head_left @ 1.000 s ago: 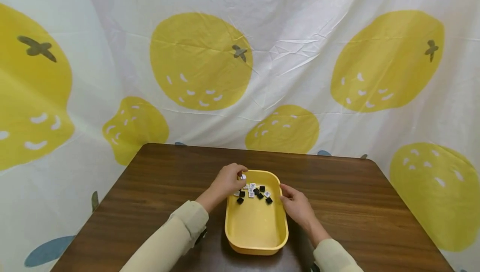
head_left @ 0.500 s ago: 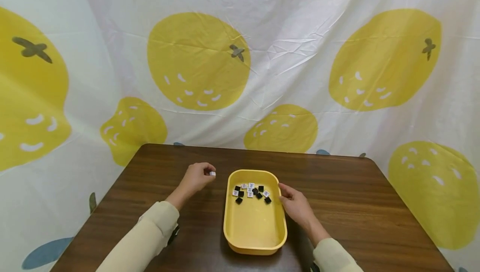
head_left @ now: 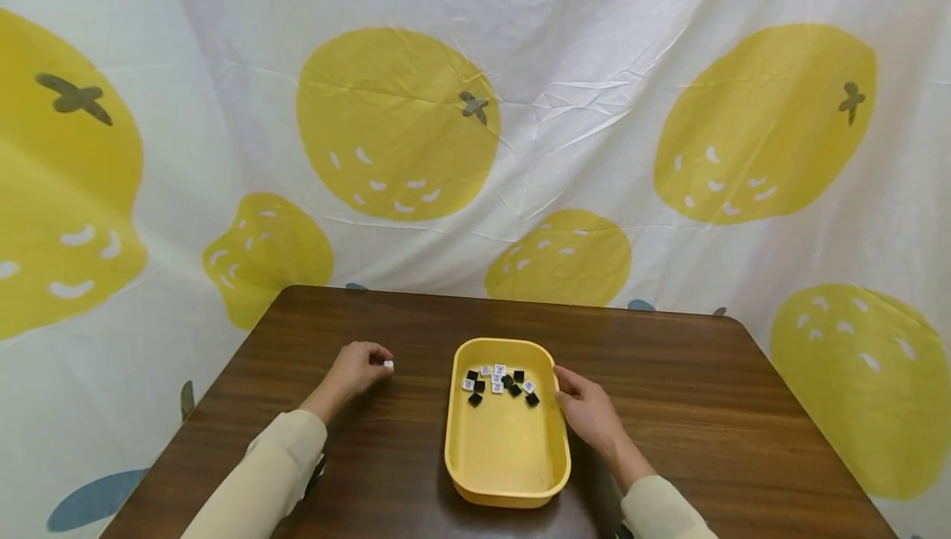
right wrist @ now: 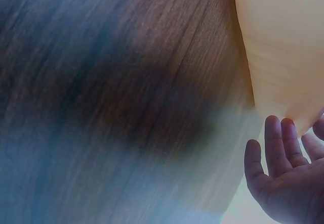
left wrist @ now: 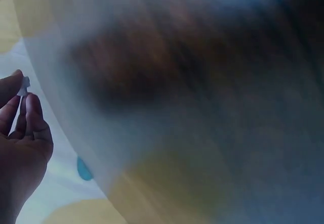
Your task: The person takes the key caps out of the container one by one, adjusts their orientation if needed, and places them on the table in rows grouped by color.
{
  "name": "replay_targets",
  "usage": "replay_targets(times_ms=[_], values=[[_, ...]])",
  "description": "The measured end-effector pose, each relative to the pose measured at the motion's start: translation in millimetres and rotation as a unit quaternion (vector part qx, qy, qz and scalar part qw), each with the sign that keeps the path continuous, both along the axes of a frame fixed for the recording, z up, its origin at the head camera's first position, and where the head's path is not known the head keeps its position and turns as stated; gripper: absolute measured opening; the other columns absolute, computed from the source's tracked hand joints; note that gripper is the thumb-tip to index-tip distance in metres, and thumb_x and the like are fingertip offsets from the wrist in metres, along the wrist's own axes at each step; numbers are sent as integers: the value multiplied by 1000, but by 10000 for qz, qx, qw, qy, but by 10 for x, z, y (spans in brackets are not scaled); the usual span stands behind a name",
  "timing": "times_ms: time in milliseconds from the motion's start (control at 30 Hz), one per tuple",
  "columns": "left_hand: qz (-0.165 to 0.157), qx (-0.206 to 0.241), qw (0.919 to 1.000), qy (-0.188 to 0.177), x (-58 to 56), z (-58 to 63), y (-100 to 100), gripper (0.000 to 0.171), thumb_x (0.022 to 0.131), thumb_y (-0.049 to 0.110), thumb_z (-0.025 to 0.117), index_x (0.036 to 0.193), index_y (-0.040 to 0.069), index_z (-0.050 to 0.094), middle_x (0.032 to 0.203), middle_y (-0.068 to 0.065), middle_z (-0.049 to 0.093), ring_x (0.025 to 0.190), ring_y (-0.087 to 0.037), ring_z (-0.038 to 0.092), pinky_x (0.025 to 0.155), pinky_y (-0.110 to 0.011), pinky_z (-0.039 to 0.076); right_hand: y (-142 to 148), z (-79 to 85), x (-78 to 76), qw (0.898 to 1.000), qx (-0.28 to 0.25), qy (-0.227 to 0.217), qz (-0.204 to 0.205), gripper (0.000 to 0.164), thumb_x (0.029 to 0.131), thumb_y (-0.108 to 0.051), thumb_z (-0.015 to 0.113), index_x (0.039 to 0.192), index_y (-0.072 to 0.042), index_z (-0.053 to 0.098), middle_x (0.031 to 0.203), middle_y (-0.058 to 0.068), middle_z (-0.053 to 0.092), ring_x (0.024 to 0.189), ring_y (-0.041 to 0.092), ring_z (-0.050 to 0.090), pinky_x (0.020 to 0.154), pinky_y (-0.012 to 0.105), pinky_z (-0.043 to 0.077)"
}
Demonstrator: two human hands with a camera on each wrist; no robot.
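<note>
One small white piece [head_left: 389, 365] held in the left-hand grip [head_left: 358, 367], pinched between thumb and fingers, low at the wooden worktop [head_left: 683, 382] and well apart from the yellow tray [head_left: 508, 452]; could not tell whether resting on the surface or just clear of it. Called, in judgement, for a light fingertip pinch on opposite sides, level and unhurried, to avoid flipping or dropping so small a load. Touched the tray's right side with the right-hand grip [head_left: 590, 408], fingers straight and not curled round it; probably enough for steadying, with harder pressure likely to cause a slide. Clustered loosely in the tray's far half, black pieces [head_left: 532, 399] among white pieces [head_left: 500, 371]. Hung behind the worktop, a lemon-print cloth [head_left: 579, 143].
</note>
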State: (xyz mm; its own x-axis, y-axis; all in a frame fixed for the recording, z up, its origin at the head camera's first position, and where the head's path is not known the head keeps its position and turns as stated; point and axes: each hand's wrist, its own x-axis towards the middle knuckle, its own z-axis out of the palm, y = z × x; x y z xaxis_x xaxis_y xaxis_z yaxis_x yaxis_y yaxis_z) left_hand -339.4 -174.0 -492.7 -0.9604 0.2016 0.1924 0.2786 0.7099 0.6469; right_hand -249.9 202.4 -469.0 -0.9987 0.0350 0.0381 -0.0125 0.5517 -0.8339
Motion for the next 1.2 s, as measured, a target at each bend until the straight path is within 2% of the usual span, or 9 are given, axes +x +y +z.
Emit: replay_targets(times_ms=[233,500,700,1000,1200], values=[[-203,-282,9994,-45,16,-84,-100,9,86,8,75,92,2,74,89,-6,71,89,-27,63,85,-46,49,-8,-6,1,10000,-27,-55,-33,45,99,-6,52,143,1,51,127,24,61,116,34,57,96,50,46],[-486,-526,9972,-200,-1,-115,-150,10,86,8,75,94,3,74,94,-6,70,91,-25,62,85,-46,49,-4,-34,-7,9998,-98,-154,-58,46,99,-7,52,145,-1,49,133,25,57,123,37,54,99,51,44],[-637,-523,9965,-154,32,-86,-100,9,85,7,76,93,3,74,94,-7,70,93,-27,62,87,-47,48,5,-47,-12,9999,-7,-88,-51,46,98,-7,53,144,-1,50,131,25,58,121,37,54,100,52,43],[-1201,-531,9910,262,65,-77,61,10,83,7,76,91,3,73,89,-4,69,85,-21,62,78,-40,50,8,-16,8,10000,1,29,-63,45,97,-6,54,141,0,53,121,23,64,111,33,60,94,50,46],[-1189,-511,9915,140,82,-77,105,15,83,5,77,97,1,71,90,-5,68,83,-20,62,77,-39,51,0,-9,15,10000,23,-26,-67,45,98,-7,54,142,-1,52,120,21,65,109,31,61,92,49,48]])
